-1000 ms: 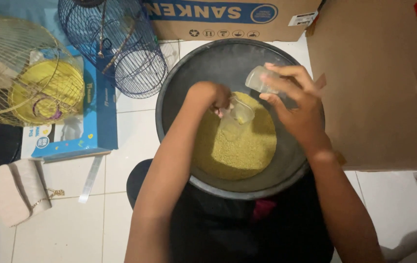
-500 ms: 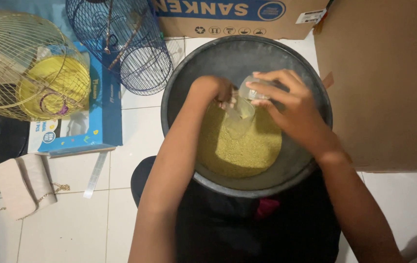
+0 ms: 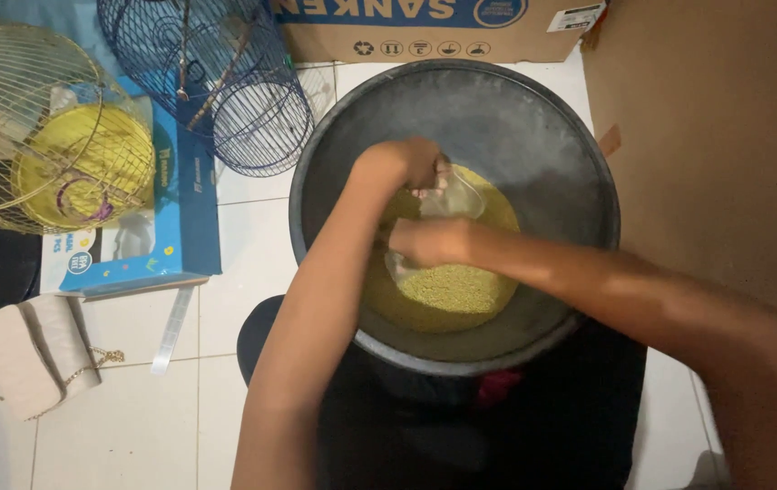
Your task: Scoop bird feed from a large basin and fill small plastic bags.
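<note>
A big cardboard box (image 3: 715,136) fills the far right, beside a wide dark basin (image 3: 497,109) that sits on the white tiled floor (image 3: 134,417) and holds a heap of yellow grain (image 3: 452,290). To the left lie a gold wire cage (image 3: 16,118), a dark blue wire cage (image 3: 216,73), a blue carton (image 3: 184,218) and a pale purse (image 3: 30,349). Over the grain, the left hand (image 3: 406,163) and right hand (image 3: 429,240) both have fingers clenched on a clear plastic bag (image 3: 452,195), held between them at the basin's middle
</note>
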